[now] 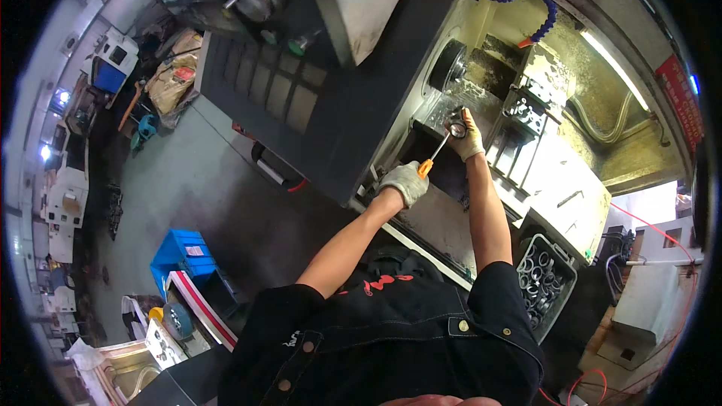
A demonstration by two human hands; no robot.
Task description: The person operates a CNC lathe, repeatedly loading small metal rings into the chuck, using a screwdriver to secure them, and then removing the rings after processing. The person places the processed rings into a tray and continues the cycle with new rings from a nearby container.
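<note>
Wrapped in a pale work glove, my left hand (404,184) is closed around the orange handle of a slim tool (426,168). The tool's thin metal shaft points up and to the right, its end reaching a dark metal ring (457,130). My right hand (471,140), also gloved, grips that ring with its fingers around the side. Whether the tip touches the ring's inner edge is too small to tell. Both hands are at the opening of a lathe, below its round chuck (449,65) and left of the tool turret (526,109).
A grey bin (565,297) of metal rings (535,274) stands right of my right arm. A blue segmented coolant hose (553,15) curves inside the machine near a lit tube lamp (613,68). The dark control panel (278,83) is at upper left, a blue crate (171,254) at lower left.
</note>
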